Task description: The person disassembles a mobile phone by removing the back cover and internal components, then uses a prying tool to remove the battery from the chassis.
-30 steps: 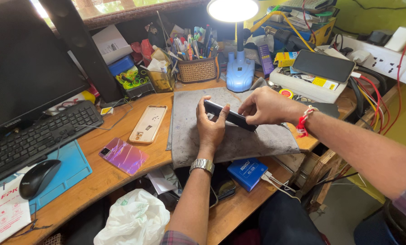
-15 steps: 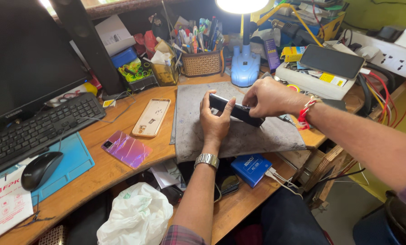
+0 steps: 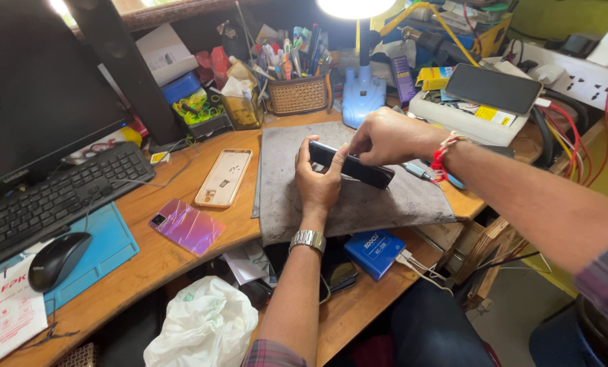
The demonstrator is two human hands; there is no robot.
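My left hand (image 3: pixel 317 178) grips a black phone (image 3: pixel 358 170) by its left end, holding it on edge just above the grey felt mat (image 3: pixel 392 200). My right hand (image 3: pixel 385 136) pinches the phone's top edge from above; a red thread band circles that wrist and a steel watch (image 3: pixel 308 240) sits on the left wrist. A tan phone back cover (image 3: pixel 223 178) lies left of the mat, and an iridescent pink phone back (image 3: pixel 186 226) lies nearer the desk edge.
A keyboard (image 3: pixel 52 200), mouse (image 3: pixel 58 259) and monitor (image 3: pixel 32 95) fill the left. A wicker tool basket (image 3: pixel 297 95) and blue desk lamp (image 3: pixel 363 102) stand behind the mat. Another phone (image 3: pixel 492 88) rests on a white box at right. A blue box (image 3: pixel 375 252) and white plastic bag (image 3: pixel 202 329) sit below.
Both hands with the phone have stayed over the mat; my right hand has shifted slightly along the phone's top edge. The camera view has tilted a little.
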